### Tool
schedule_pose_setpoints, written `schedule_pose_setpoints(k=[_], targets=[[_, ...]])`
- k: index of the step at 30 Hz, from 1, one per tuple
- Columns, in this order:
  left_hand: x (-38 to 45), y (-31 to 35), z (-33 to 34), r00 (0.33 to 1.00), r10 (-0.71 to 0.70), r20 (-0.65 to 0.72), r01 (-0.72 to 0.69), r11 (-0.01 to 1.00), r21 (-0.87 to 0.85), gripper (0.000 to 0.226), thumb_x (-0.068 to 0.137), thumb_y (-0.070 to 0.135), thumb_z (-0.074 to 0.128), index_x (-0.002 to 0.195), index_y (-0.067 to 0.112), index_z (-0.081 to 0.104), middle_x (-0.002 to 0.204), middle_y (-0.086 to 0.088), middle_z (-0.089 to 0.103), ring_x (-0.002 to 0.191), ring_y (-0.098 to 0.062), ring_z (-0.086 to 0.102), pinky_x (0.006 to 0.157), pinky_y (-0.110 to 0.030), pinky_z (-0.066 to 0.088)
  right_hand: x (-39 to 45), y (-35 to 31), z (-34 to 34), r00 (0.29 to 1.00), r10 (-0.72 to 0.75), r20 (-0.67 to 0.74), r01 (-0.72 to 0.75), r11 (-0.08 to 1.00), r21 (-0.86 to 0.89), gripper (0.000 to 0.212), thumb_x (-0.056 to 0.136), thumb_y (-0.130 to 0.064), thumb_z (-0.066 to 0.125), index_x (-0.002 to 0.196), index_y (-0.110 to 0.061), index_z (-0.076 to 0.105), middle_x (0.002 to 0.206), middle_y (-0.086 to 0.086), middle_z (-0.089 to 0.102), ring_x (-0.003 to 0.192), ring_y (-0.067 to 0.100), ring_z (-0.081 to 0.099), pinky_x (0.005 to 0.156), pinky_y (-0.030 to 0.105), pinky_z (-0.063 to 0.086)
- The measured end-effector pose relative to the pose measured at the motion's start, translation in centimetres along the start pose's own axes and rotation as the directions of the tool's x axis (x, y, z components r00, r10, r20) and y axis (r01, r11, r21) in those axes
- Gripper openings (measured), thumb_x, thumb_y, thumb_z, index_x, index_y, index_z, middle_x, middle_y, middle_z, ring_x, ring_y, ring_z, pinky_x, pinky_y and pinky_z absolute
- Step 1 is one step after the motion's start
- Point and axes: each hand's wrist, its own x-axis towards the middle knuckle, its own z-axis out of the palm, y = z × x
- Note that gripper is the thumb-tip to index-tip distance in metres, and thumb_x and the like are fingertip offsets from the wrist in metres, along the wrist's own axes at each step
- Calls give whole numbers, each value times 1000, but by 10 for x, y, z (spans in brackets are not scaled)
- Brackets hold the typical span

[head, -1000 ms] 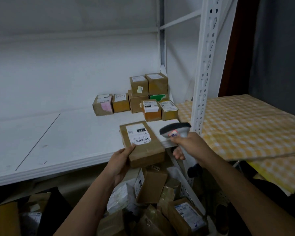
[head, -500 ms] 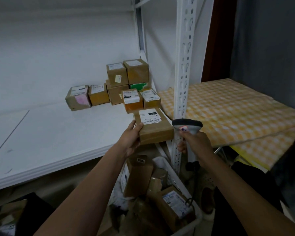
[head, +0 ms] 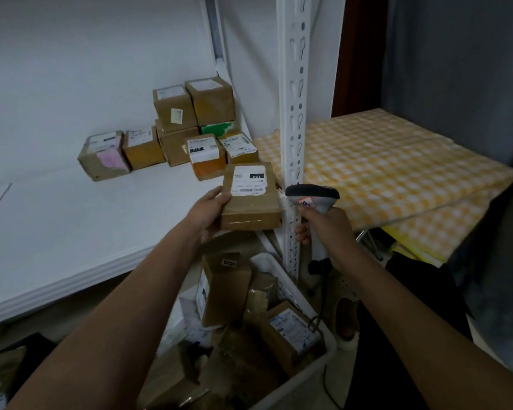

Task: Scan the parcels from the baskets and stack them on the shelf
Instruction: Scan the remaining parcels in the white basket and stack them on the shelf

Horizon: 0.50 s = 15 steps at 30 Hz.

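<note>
A person's two bare forearms reach forward from the bottom of the view toward a white metal shelf (head: 71, 220). The left hand (head: 209, 211) holds a flat brown cardboard parcel (head: 251, 196) at the shelf's front right corner, thumb on top and fingers curled under its left edge. A white shipping label with a small black tag faces up on the parcel. The right hand (head: 328, 229) grips the handle of a grey barcode scanner (head: 313, 198), fingers wrapped round it, with the scanner's dark head just beside the parcel's right edge. A white perforated shelf post (head: 293, 113) stands upright between the parcel and the scanner.

Further back on the shelf, against the wall, sits a cluster of small brown boxes (head: 175, 134), some stacked two high, each with a white label. Below the hands, a white plastic basket (head: 296, 383) on the floor holds a jumble of more brown parcels. To the right of the post lies a yellow and white checked cloth (head: 382, 167) over a flat surface.
</note>
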Motion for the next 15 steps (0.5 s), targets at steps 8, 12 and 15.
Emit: schedule_pose_setpoints(k=[8,12,15], targets=[[11,19,-29,842,500,-204,-53,452,890,51,100,50,49,148,30,45,160,-10,31,144,-35,32,115,-56,30,-2,-4,23,998,-31,57,32,999,-9,27,93,-27,66,92,1,69,66,16,70,52,22,65,50,26,51],[-1,-1,-14,958,280,-53,5,168,986,80,84,76,54,153,48,23,168,-5,2,150,-48,4,113,-72,9,-1,-2,30,995,-49,82,50,999,-12,27,93,-25,66,99,2,67,66,15,69,49,19,64,47,24,50],[-6,-8,-29,955,285,85,-103,49,993,74,90,61,58,153,49,21,165,-8,17,148,-46,12,117,-69,7,0,-2,29,994,-71,81,74,997,-37,27,93,-25,66,98,1,68,67,16,71,52,21,65,48,25,51]])
